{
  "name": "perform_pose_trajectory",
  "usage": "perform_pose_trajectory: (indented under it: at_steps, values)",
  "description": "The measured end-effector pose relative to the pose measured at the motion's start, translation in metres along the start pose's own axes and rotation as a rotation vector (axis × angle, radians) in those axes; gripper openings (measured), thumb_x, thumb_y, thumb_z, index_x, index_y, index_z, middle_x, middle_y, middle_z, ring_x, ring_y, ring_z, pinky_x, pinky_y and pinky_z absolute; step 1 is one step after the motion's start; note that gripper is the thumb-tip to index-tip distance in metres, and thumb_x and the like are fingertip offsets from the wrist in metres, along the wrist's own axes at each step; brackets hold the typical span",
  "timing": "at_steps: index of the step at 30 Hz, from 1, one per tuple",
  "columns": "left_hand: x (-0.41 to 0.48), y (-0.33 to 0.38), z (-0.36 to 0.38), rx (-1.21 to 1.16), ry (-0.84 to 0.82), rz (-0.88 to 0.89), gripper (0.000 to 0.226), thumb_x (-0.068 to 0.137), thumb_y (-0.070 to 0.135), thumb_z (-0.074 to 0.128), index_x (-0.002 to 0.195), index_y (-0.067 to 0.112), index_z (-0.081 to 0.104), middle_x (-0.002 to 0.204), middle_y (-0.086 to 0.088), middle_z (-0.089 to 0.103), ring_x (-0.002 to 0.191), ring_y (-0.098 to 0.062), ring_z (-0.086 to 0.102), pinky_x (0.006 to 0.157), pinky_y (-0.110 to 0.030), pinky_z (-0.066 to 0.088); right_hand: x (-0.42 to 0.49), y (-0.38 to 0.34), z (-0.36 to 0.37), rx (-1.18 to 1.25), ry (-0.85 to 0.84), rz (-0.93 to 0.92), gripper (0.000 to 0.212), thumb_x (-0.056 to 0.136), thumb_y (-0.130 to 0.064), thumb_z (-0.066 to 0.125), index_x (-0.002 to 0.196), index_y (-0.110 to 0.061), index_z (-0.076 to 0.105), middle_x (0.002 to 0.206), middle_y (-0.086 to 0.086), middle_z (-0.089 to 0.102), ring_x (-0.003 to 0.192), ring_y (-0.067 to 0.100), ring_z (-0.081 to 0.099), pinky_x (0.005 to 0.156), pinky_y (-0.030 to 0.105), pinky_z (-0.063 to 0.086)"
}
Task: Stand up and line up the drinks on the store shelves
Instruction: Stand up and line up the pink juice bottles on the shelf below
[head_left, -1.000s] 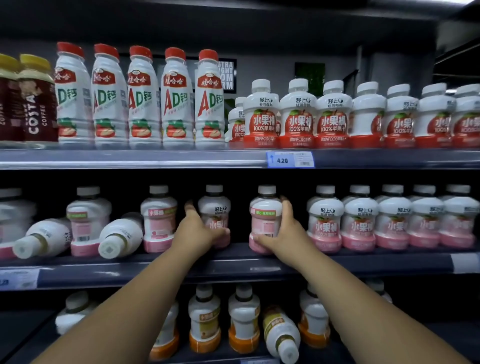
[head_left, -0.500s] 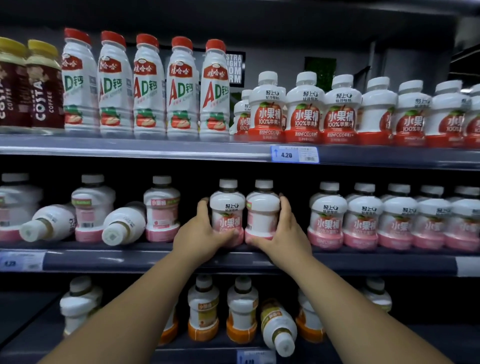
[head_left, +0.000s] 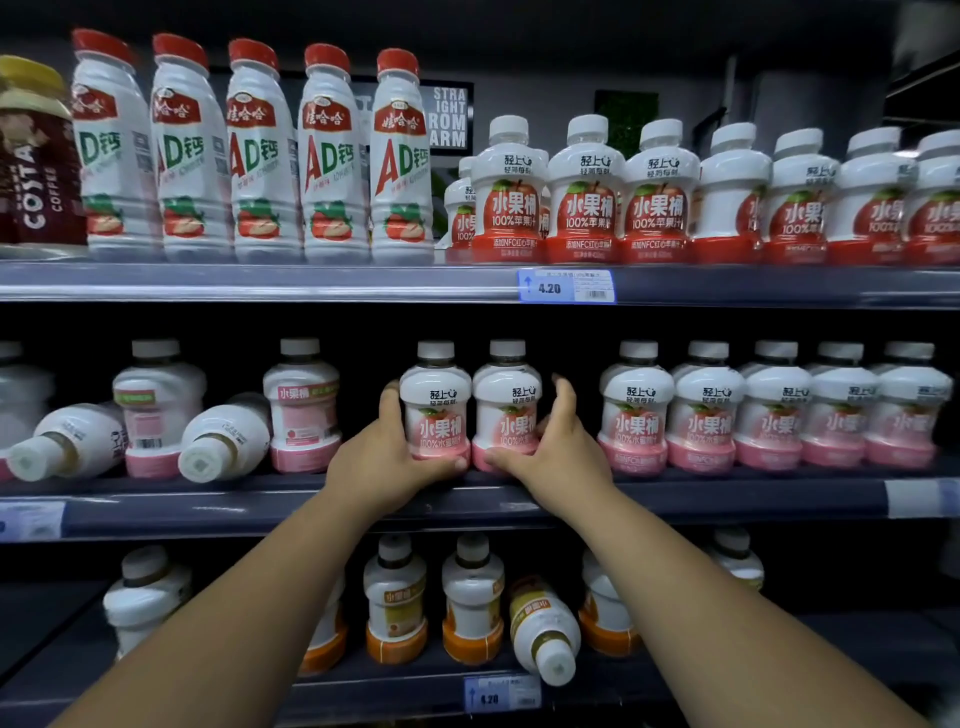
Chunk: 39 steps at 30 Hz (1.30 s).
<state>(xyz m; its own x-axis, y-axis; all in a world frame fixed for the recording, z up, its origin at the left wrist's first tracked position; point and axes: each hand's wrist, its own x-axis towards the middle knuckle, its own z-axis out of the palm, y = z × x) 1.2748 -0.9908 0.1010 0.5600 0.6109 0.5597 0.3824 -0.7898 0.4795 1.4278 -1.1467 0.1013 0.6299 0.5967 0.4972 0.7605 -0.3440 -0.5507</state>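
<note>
On the middle shelf two pink-banded white bottles stand upright side by side. My left hand grips the left bottle round its base. My right hand grips the right bottle the same way. To their right a neat row of the same pink bottles stands with a gap between. To the left, two pink bottles lie on their sides, one near and one farther, among upright ones turned backwards.
The top shelf carries red-capped AD bottles, red apple-juice bottles and coffee bottles. On the bottom shelf orange-banded bottles stand, and one lies tipped forward. A price tag hangs on the top shelf edge.
Both hands turned their bottles so the labels face front and brought the two bottles together, side by side.
</note>
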Motion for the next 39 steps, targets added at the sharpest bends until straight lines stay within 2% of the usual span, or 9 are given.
perform_pose_trajectory:
  at_steps: [5,13,17,21,24,29,31,35,39]
  values:
    - [0.0,0.0,-0.003,-0.094,-0.024,0.006,0.104,0.055,0.078,0.076,0.135,0.038,0.023,0.109,0.011,0.067,0.096,-0.018,0.067,0.081,-0.041,0.054,-0.002,-0.005,0.002,-0.088,-0.045,-0.043,0.126,0.073,-0.07,0.069,0.154,-0.026,-0.017,0.152,0.007,0.044,0.128,0.031,0.051,0.098,0.038,0.046]
    - [0.009,0.005,-0.003,-0.165,-0.117,-0.007,0.1,0.049,0.068,0.085,0.128,0.035,0.033,0.107,0.012,0.068,0.094,-0.01,0.067,0.083,-0.035,0.055,-0.002,-0.005,-0.011,-0.073,-0.008,0.05,0.126,0.062,-0.071,0.078,0.15,-0.02,0.004,0.14,0.007,0.053,0.121,0.028,0.057,0.088,0.037,0.047]
    - [0.014,0.011,-0.002,-0.23,-0.151,-0.008,0.096,0.047,0.059,0.091,0.122,0.033,0.037,0.106,0.012,0.067,0.091,-0.004,0.064,0.078,-0.027,0.051,-0.004,-0.002,-0.015,-0.042,-0.004,0.045,0.125,0.064,-0.068,0.079,0.152,-0.02,0.004,0.144,0.008,0.05,0.124,0.027,0.054,0.094,0.038,0.048]
    - [0.018,0.013,0.0,-0.256,-0.185,-0.01,0.096,0.046,0.056,0.092,0.121,0.032,0.037,0.103,0.014,0.066,0.089,-0.002,0.064,0.074,-0.024,0.05,-0.013,0.007,-0.023,0.068,0.028,-0.046,0.115,0.073,-0.051,0.083,0.156,-0.028,0.007,0.156,0.001,0.034,0.138,0.021,0.039,0.107,0.035,0.039]
    - [0.019,0.018,0.003,-0.26,-0.194,0.001,0.096,0.045,0.055,0.092,0.121,0.03,0.039,0.103,0.012,0.066,0.09,-0.003,0.064,0.076,-0.026,0.051,-0.019,0.013,-0.028,0.086,0.068,-0.128,0.107,0.077,-0.046,0.081,0.155,-0.035,0.01,0.158,-0.008,0.026,0.143,0.014,0.028,0.112,0.031,0.031]
    - [0.019,0.035,0.013,-0.262,-0.225,0.029,0.098,0.044,0.058,0.091,0.121,0.028,0.039,0.105,0.01,0.065,0.09,-0.004,0.064,0.077,-0.027,0.052,-0.03,0.022,-0.035,0.062,0.15,-0.183,0.096,0.082,-0.043,0.078,0.156,-0.031,0.019,0.161,-0.011,0.02,0.146,0.007,0.021,0.116,0.023,0.022]
    - [0.019,0.042,0.019,-0.269,-0.235,0.044,0.102,0.04,0.063,0.088,0.122,0.029,0.038,0.107,0.009,0.066,0.092,-0.007,0.065,0.083,-0.032,0.055,-0.036,0.025,-0.037,0.058,0.19,-0.166,0.092,0.082,-0.042,0.078,0.155,-0.03,0.024,0.16,-0.01,0.022,0.145,0.007,0.023,0.115,0.021,0.021]
    - [0.017,0.047,0.025,-0.268,-0.223,0.057,0.1,0.053,0.055,0.091,0.13,0.025,0.035,0.103,0.012,0.064,0.088,-0.006,0.063,0.078,-0.028,0.052,-0.05,0.031,-0.04,0.047,0.232,-0.117,0.087,0.084,-0.042,0.077,0.154,-0.031,0.028,0.155,-0.012,0.027,0.137,0.001,0.026,0.111,0.019,0.023]
    - [0.009,0.039,0.023,-0.214,-0.198,0.126,0.099,0.056,0.065,0.084,0.133,0.031,0.032,0.114,0.01,0.067,0.097,-0.011,0.067,0.085,-0.039,0.056,-0.062,0.035,-0.038,0.063,0.22,-0.052,0.085,0.085,-0.043,0.076,0.154,-0.034,0.027,0.156,-0.013,0.025,0.142,0.007,0.023,0.11,0.019,0.022]
